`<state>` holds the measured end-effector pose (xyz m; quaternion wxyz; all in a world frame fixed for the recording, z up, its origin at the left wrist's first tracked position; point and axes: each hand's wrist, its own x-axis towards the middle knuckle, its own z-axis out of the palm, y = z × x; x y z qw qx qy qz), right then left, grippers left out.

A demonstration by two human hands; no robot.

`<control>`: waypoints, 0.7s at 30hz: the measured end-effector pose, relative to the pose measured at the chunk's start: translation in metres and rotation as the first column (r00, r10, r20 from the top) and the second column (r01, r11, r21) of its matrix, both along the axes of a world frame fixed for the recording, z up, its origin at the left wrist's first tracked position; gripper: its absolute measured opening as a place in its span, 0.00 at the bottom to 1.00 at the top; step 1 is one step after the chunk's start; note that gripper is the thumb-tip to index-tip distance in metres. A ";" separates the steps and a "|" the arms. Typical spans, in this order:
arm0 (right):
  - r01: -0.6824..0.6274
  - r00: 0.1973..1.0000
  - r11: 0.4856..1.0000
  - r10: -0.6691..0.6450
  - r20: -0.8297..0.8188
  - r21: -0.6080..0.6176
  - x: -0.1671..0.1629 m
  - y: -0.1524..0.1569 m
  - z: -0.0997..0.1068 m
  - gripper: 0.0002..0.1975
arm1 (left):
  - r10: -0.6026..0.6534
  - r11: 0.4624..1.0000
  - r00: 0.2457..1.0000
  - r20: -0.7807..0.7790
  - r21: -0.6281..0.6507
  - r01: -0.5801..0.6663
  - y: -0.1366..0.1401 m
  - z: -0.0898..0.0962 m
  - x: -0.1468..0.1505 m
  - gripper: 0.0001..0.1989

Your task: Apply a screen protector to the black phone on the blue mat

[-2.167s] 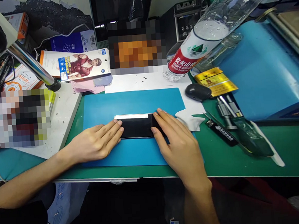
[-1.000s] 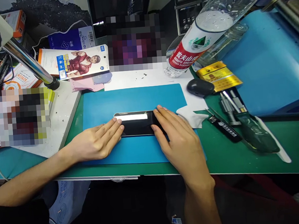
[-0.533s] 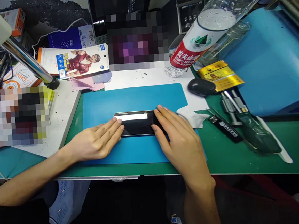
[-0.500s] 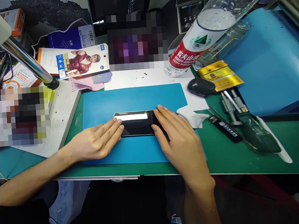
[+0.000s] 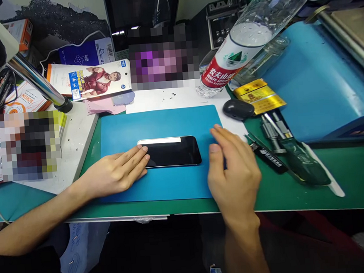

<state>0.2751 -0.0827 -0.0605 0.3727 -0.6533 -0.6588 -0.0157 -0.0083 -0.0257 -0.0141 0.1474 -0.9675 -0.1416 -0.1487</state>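
The left hand (image 5: pixel 117 173) lies flat on a slippery, breakable-looking phone (image 5: pixel 175 154), best held by near and far edges, with the right hand (image 5: pixel 235 175) loosely curled, thumb apart.

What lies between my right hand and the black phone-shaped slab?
In the head view, a narrow strip of the blue mat shows between the right hand and the right end of the black phone-shaped slab.

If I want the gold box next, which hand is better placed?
Probably the right hand: it is apart from the phone and nearer the gold box, though its palm is hidden. The left hand rests on the phone's left end, farther away.
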 end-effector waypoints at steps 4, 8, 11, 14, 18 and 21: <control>0.135 0.989 0.991 -0.136 0.054 0.014 0.007 -0.001 0.002 0.22 | 0.005 1.000 0.999 0.039 -0.002 -0.005 0.000 0.000 0.001 0.15; 0.138 0.988 0.989 -0.135 0.073 -0.043 0.015 -0.005 0.004 0.25 | 0.066 0.993 0.991 0.119 -0.103 -0.054 0.000 -0.002 0.000 0.14; 0.147 0.988 0.981 -0.139 0.072 -0.125 0.022 -0.008 0.001 0.27 | 0.097 0.985 0.985 0.142 -0.156 -0.075 0.001 -0.005 0.003 0.15; 0.157 0.987 0.980 -0.153 0.043 -0.121 0.029 -0.010 -0.006 0.25 | 0.137 0.971 0.984 0.112 -0.211 -0.111 0.002 -0.008 0.007 0.15; 0.194 0.981 0.980 -0.194 0.004 -0.041 0.033 -0.008 -0.011 0.22 | 0.201 0.929 0.977 0.069 -0.328 -0.168 0.002 -0.013 0.009 0.17; 0.147 0.989 0.987 -0.146 -0.023 0.067 0.029 -0.007 -0.005 0.17 | 0.236 0.909 0.970 0.059 -0.366 -0.199 0.002 -0.015 0.010 0.15</control>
